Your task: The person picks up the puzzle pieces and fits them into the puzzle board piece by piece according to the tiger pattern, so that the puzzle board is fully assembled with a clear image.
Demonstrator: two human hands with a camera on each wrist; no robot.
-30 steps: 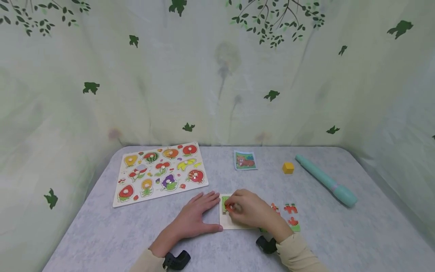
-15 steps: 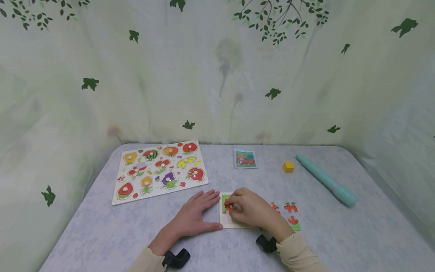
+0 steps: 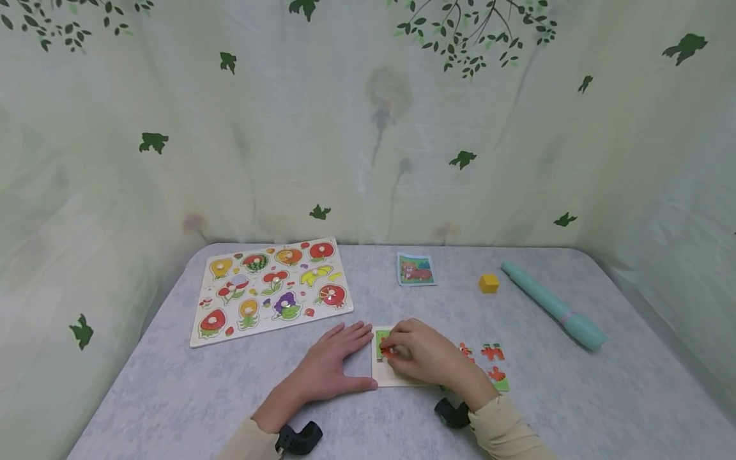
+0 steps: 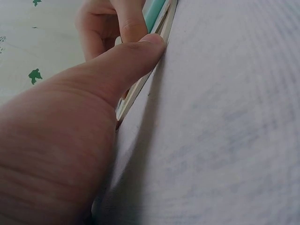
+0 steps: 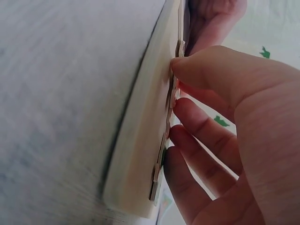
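From where I stand, the person's left hand (image 3: 329, 364) lies at nine o'clock of a pale jigsaw tray (image 3: 381, 377), fingers straight and thumb stretched wide, the fingertips by the far corner and the thumb tip on the near one. The right hand (image 3: 425, 354) reaches in from three o'clock, its grip narrow: thumb and forefinger pinch a red jigsaw piece (image 3: 388, 351) over the tray's nine-to-ten o'clock part, right beside a green strip of picture (image 3: 379, 338). Whether that piece sits flat I can't make out, because the fingers cover most of it.

It ought to be light and stiff, thin as a biscuit by the look of its edge, with a smooth face that could slip under a dry fingertip. The knobs look like the weak spots, so I'd hold it by opposite edges, thumb against forefinger, and press on its middle. The tray should be light too and might skid; both left corners are sensible places to brace it.

More loose jigsaw pieces (image 3: 492, 351) lie at three o'clock on the table (image 3: 575, 396). A bear picture card (image 3: 416, 270) is at twelve, a yellow cube (image 3: 489, 283) at two, and a fruit peg board (image 3: 201, 340) at ten.
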